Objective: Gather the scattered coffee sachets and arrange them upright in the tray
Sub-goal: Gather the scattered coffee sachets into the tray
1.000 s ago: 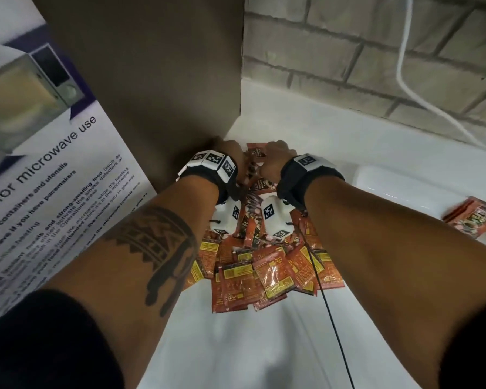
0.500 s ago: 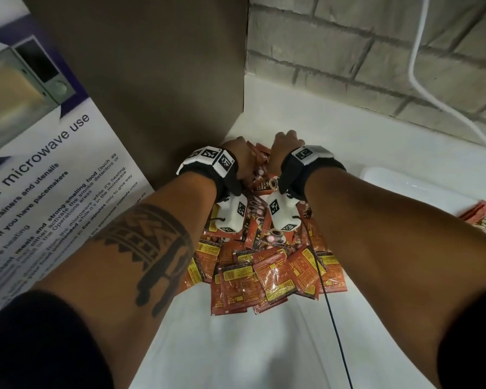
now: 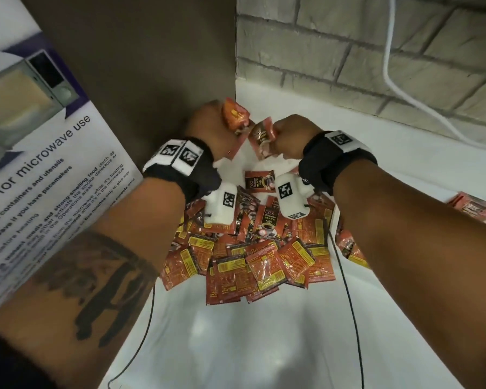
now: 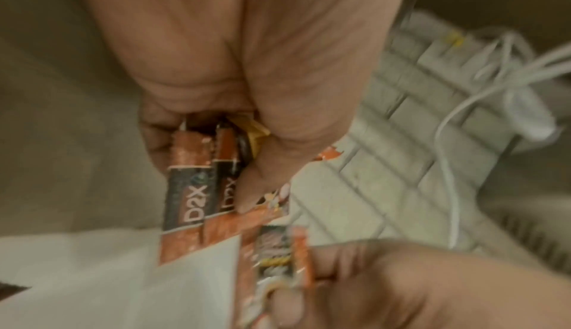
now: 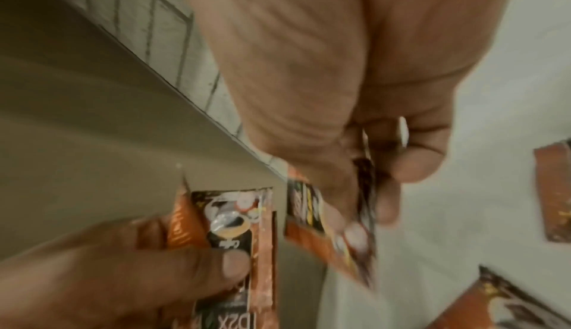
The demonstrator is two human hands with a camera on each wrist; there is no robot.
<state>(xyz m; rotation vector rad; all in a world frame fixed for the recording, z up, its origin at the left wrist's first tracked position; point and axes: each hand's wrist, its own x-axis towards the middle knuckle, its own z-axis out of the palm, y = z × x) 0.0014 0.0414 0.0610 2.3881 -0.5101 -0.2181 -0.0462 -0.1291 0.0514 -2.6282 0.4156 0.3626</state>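
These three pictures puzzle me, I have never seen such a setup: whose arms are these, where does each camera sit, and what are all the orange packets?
No machine here: a person works with bare hands, wearing a camera on the head and one on each wrist. The wide picture is the head view, looking down. The left hand grips a few coffee sachets; the right hand pinches another sachet. The two blurry close-ups are the wrist views of those same grips. Below the hands, a loose pile of sachets lies on the white counter. More sachets lie at the right. I cannot make out a tray for certain.
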